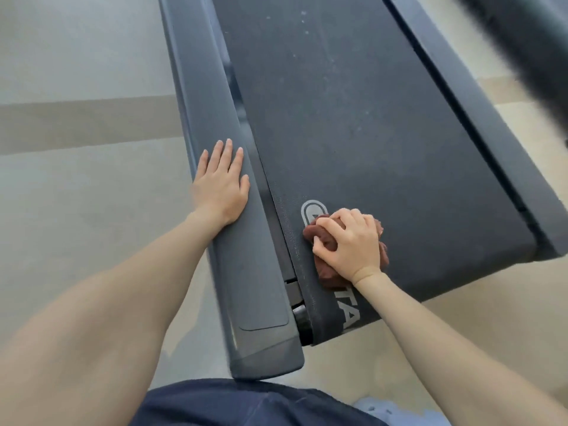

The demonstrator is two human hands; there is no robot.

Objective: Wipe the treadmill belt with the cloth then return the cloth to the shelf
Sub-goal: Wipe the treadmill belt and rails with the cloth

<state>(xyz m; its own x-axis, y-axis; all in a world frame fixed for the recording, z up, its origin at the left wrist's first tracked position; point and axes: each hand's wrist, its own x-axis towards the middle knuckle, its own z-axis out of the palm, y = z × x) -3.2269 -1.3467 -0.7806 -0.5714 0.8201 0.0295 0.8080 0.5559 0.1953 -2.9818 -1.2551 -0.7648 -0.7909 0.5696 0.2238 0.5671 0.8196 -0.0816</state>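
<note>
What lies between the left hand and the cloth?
Head view: nothing loose. From left hand to cloth run bare side rail, a dark gap, then treadmill belt edge with an oval logo.

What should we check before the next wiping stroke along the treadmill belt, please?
1. Grip on cloth: the right hand is curled round the cloth. Ok.
2. Cloth contact: it is pressed on the belt, beside the logo. Ok.
3. Bracing: the left hand lies flat on the side rail, off the belt. Ok.
4. Belt ahead clean: pale specks show further up. Not ok.
5. Belt stopped: one frame does not show it. Cannot tell.
6. Shelf for the return: not in view. Cannot tell.
</note>
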